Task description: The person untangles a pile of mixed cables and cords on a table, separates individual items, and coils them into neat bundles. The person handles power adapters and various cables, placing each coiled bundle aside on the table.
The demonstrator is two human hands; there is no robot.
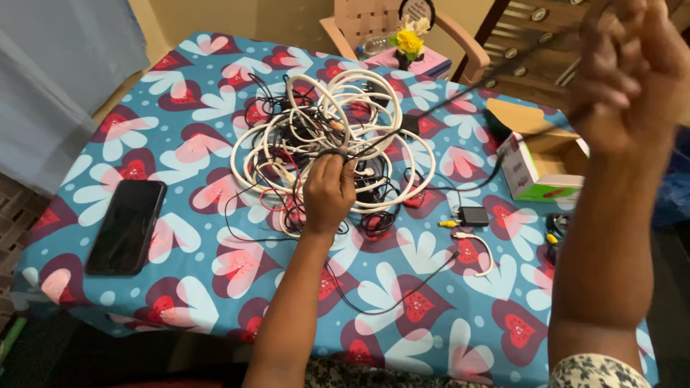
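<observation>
A tangled heap of white and black cables (338, 136) lies on a table with a blue cloth patterned in red hearts (187, 287). My left hand (328, 192) rests on the near side of the heap, fingers pinched on a black cable (374, 142). That cable runs taut up and to the right. My right hand (632, 75) is raised high at the right, close to the camera and blurred, closed on the same black cable.
A black phone (127, 225) lies face up at the left. An open cardboard box (539, 154) sits at the right, with a small black adapter (474, 215) and a short white cable (480, 248) near it. A chair with yellow flowers (410, 42) stands behind the table.
</observation>
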